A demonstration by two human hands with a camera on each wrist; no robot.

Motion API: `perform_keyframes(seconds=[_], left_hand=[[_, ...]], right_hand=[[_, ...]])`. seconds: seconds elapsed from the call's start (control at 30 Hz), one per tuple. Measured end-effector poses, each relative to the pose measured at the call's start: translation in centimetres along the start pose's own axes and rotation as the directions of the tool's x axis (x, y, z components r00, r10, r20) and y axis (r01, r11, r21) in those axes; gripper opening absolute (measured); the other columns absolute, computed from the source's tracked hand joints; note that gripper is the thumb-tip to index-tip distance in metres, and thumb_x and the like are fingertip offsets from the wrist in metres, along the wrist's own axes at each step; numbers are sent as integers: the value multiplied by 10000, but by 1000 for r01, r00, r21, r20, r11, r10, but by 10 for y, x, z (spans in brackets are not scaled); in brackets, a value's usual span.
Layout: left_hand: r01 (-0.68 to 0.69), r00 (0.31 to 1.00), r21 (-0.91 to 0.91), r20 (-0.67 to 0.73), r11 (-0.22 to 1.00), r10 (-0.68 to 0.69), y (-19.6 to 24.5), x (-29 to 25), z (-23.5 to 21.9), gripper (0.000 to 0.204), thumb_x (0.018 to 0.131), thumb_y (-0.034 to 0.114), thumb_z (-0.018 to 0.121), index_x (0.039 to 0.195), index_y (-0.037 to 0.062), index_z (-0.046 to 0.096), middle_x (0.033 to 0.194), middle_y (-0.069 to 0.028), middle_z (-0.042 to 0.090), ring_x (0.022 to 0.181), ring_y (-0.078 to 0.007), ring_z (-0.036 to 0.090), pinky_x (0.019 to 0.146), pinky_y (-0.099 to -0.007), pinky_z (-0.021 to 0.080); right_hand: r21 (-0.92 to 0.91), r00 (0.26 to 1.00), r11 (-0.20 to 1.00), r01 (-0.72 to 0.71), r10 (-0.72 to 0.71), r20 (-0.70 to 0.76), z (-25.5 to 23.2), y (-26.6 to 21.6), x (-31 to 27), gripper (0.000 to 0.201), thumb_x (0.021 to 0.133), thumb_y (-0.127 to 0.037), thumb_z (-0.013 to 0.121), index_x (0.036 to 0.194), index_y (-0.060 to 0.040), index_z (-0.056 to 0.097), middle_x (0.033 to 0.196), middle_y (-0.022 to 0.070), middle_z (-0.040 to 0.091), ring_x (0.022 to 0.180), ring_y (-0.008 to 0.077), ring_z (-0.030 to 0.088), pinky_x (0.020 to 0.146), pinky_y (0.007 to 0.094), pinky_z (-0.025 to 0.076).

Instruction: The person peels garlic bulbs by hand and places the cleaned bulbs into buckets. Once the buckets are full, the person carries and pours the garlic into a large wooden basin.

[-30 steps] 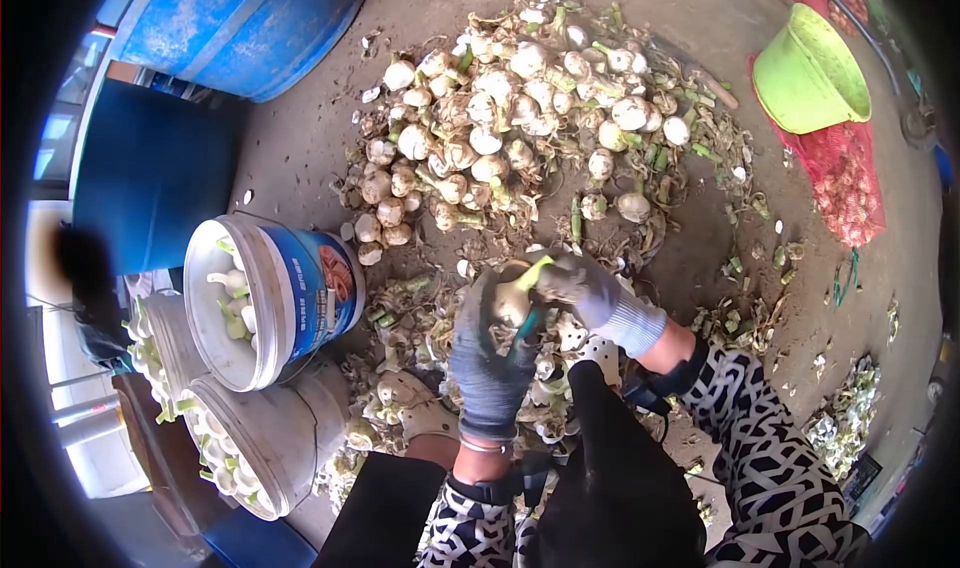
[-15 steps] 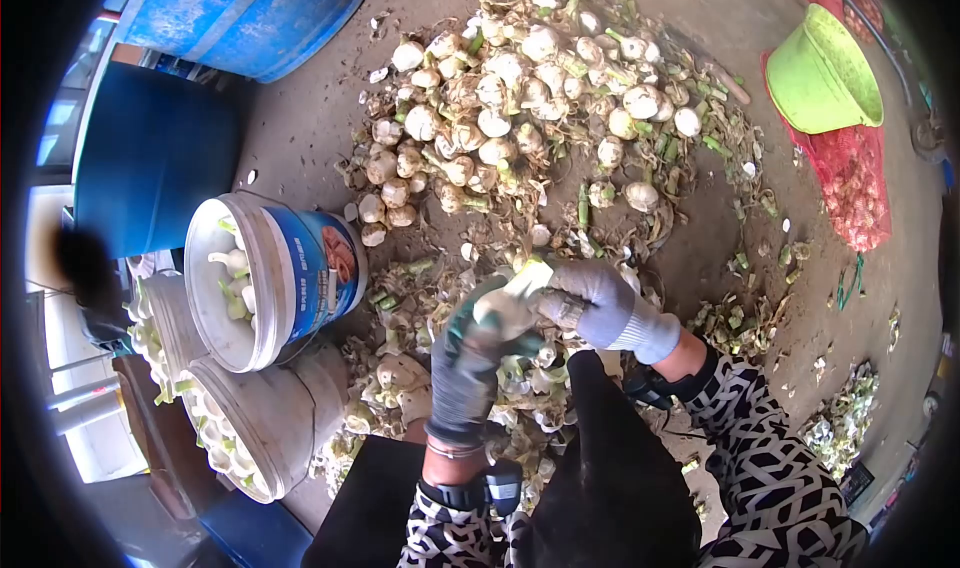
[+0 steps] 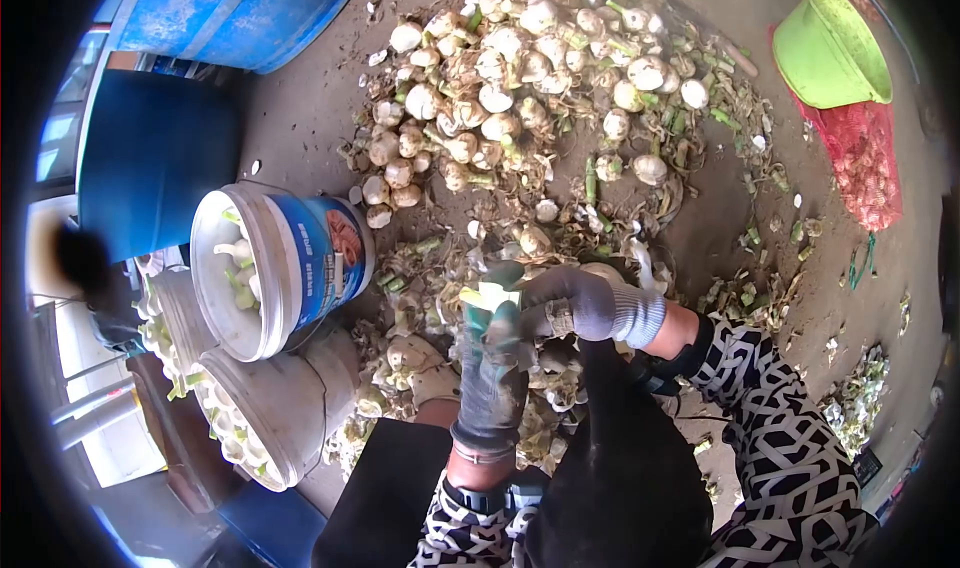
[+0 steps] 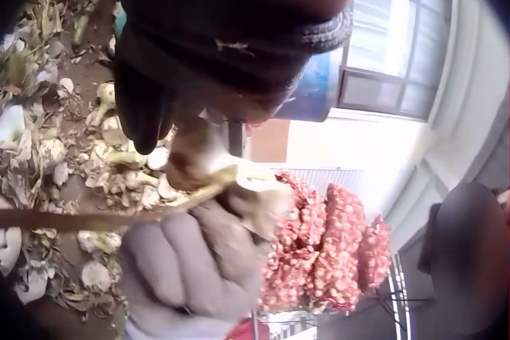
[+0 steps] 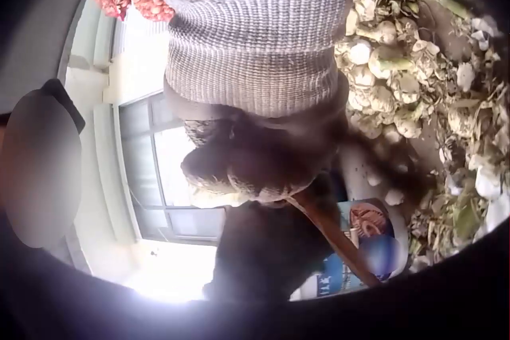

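Observation:
My left hand (image 3: 493,363), in a dark grey glove with green on the fingers, grips a pale garlic bulb (image 3: 490,296) with a short greenish stem. Close on its right, my right hand (image 3: 580,303), in a grey knit glove, has its fingers curled against the bulb. In the left wrist view the garlic's cut end shows above the right hand's folded fingers (image 4: 191,260). A long narrow brown strip (image 4: 119,219) runs out from between the hands. The right wrist view shows this strip (image 5: 331,232) coming from under the right fingers; I cannot tell what it is.
A heap of unpeeled garlic (image 3: 500,98) lies ahead on the floor, with peelings (image 3: 410,268) around the feet. At left stand a white and blue bucket (image 3: 320,258) and a second bucket (image 3: 290,408), both holding garlic. A lime green bucket (image 3: 825,53) sits on a red net sack (image 3: 865,163).
The left hand has swung back toward the right hand, turning the garlic so its stem end points left instead of up and right. The camera view has shifted slightly.

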State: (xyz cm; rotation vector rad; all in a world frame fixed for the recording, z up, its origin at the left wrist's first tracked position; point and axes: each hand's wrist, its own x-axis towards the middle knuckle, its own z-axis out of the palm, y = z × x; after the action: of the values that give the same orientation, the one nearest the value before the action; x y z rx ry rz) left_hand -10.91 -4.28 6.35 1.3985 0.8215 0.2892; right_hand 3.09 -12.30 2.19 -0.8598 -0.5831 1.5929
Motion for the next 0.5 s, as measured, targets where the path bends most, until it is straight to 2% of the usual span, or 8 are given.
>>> perform_keyframes(seconds=[0.07,0.13,0.17,0.2,0.23,0.33,0.43,0.5], left_hand=[[-111,994,274,35,955,105,-14,2,-15,477,967,353,520,1274,-10,485,1145,-129,592,1027,-224,584,872,-329,471],[-294,942,779,138,553,307,-12,6,-16,392,980,333,517,1177,-5,511,1093,-125,600,1008,-235,591,847,-358,494],[-138,986,209,-67,968,155,-16,9,-11,385,981,352,509,1156,9,514,1080,-124,604,1008,-243,592,849,-368,495],[29,987,-483,-123,875,-101,-20,13,-7,379,983,371,502,1135,23,516,1066,-122,608,1009,-251,593,852,-378,496],[10,999,-794,38,607,33,-13,18,-6,359,988,396,476,1100,61,543,1043,-131,617,1001,-259,593,859,-380,497],[86,985,-911,18,404,-170,9,27,-17,347,949,431,517,1044,117,629,1046,-72,657,1091,-275,587,980,-478,444],[5,973,-919,-87,394,-214,3,35,-27,321,926,376,532,1123,149,643,1122,-58,675,1168,-287,563,1030,-535,393],[13,969,-923,-83,384,-232,1,38,-35,320,920,378,535,1118,151,644,1111,-52,678,1164,-283,566,1027,-535,397]], right_hand=[[160,996,987,-36,21,91,4,-6,0,164,916,-117,583,971,25,644,654,77,631,494,127,581,455,260,455],[364,976,929,-65,-17,217,-8,15,1,201,916,-165,586,941,31,620,657,82,622,447,166,566,409,285,437],[305,982,947,104,-146,119,-13,22,-1,241,923,-206,591,952,33,609,664,98,620,419,176,551,394,293,433],[232,959,935,269,-282,25,-18,29,-4,283,930,-247,596,962,34,598,671,114,619,391,187,536,380,301,429],[436,920,860,266,-361,151,-23,33,-11,323,944,-293,577,977,28,593,684,122,623,401,191,542,384,303,432],[588,869,776,230,-436,234,-30,21,-54,447,976,-401,506,1004,40,571,720,147,630,466,189,575,386,282,417],[242,946,915,323,-320,-54,-9,-7,-96,483,977,-424,453,1063,43,542,779,134,633,554,211,608,512,337,516],[391,694,783,483,-615,375,-12,-20,-69,346,916,-262,551,1112,22,575,916,158,627,610,231,612,579,359,511]])
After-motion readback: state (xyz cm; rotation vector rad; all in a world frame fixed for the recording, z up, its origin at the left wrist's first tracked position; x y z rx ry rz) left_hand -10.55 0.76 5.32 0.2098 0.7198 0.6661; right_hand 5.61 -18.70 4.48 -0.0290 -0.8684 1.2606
